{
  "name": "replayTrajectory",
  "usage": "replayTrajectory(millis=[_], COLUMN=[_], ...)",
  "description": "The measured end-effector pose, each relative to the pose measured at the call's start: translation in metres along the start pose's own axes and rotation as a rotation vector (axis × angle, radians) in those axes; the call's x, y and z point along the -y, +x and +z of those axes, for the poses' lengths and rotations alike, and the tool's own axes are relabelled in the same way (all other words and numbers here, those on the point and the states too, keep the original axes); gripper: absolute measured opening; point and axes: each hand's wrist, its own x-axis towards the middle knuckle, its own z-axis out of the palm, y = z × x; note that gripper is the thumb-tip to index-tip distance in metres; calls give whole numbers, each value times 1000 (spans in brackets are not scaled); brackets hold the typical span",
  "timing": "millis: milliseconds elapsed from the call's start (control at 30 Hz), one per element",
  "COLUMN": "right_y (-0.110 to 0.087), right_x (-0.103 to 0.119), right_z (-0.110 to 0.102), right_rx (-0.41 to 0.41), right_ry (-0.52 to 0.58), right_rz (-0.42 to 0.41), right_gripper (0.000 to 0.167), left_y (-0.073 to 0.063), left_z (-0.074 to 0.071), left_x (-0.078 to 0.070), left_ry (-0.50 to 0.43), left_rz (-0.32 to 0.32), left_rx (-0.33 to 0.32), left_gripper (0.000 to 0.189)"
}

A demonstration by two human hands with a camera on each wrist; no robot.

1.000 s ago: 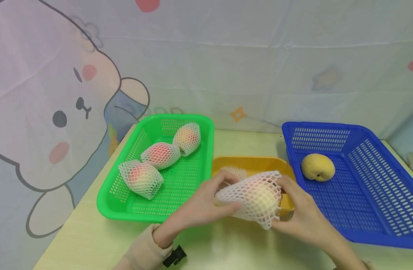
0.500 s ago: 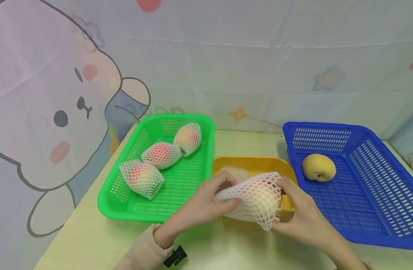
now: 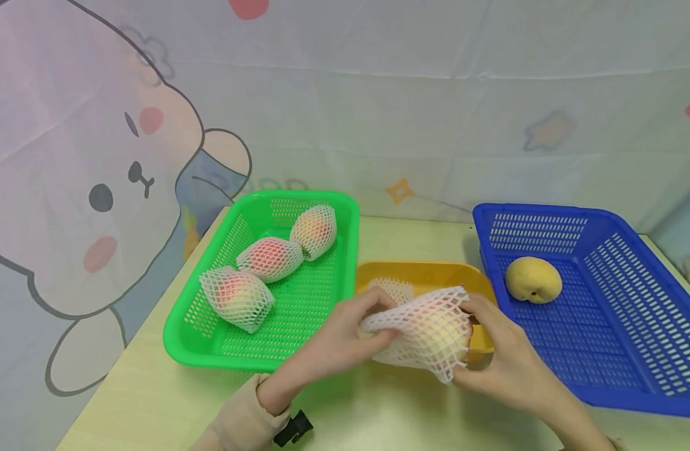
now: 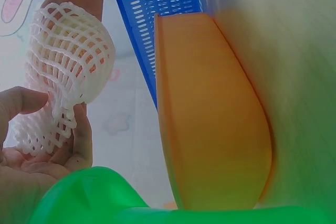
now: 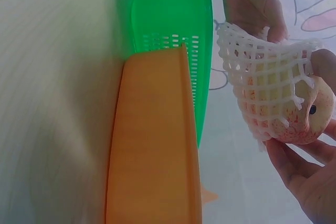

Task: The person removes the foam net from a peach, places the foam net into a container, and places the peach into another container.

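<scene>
Over the front of the yellow box, both hands hold a peach in a white foam net sleeve. My left hand pinches the sleeve's narrow end between thumb and fingers. On the other side, my right hand grips the peach and the sleeve's open edge, its fingers curved round them. The right wrist view shows the peach's bare end, with a dark stem hollow, sticking out of the net. Netting covers the rest of the fruit in the left wrist view. Another foam net lies in the yellow box.
To the left stands a green basket with three netted peaches inside. A blue basket on the right holds one bare yellow peach. A black buckle is beside the left sleeve. A printed cloth hangs behind.
Both hands and the netted peach stay almost in place. The left thumb has shifted slightly to the left along the net.
</scene>
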Motion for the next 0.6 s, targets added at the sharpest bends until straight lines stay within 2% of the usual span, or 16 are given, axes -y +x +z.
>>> replayTrajectory(millis=[333,600], right_y=[0,1], right_x=[1,3], right_z=[-3,-7], right_rx=[0,18], right_ry=[-24,-33], right_rz=[36,72], right_gripper=[78,78], left_y=[0,0], left_z=[0,-1], left_x=[0,1], left_ry=[5,7], left_rz=[25,15], left_rx=[-16,-28], left_gripper=[20,20])
